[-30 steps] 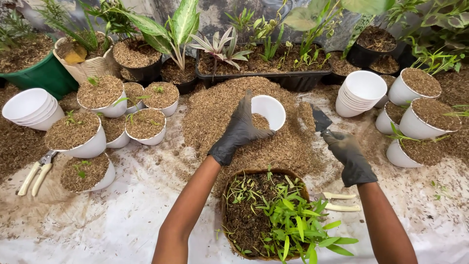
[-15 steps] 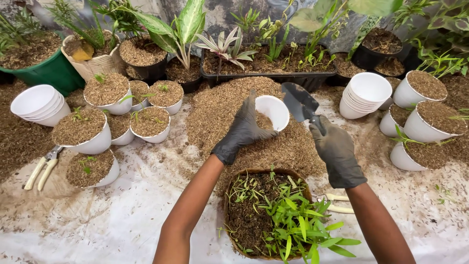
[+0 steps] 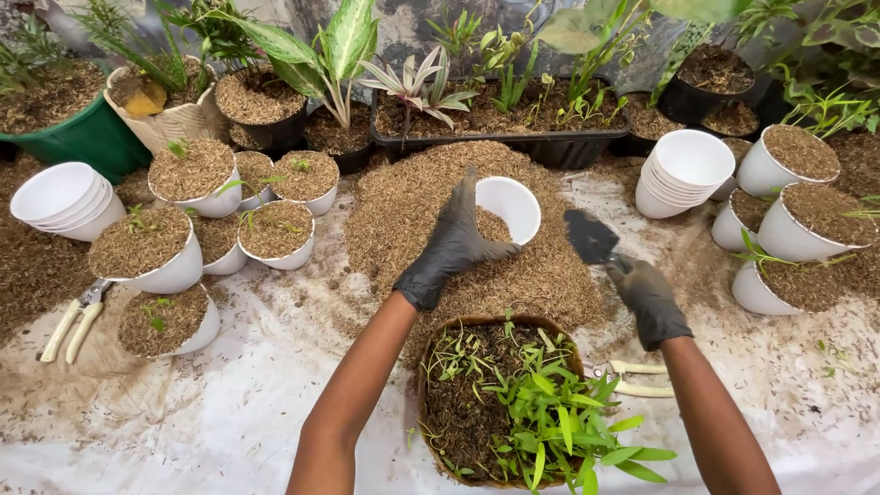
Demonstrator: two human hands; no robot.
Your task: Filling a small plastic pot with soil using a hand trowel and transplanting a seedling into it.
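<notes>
My left hand, in a black glove, grips a white pot tilted on its side on a big heap of brown husk mix; some mix lies inside the pot. In my right hand, also gloved, is a small dark trowel, its blade raised just right of the pot, above the heap's right slope. A brown basket of green seedlings stands close in front of me, between my forearms.
Filled white pots cluster at the left, with a stack of white pots and pruning shears. More filled pots and another stack stand at the right. Potted plants line the back. A second pair of shears lies beside the basket.
My right hand lifted the trowel to the pot's mouth half a second ago, then drew it back down and to the right. My left hand and the pot stayed put.
</notes>
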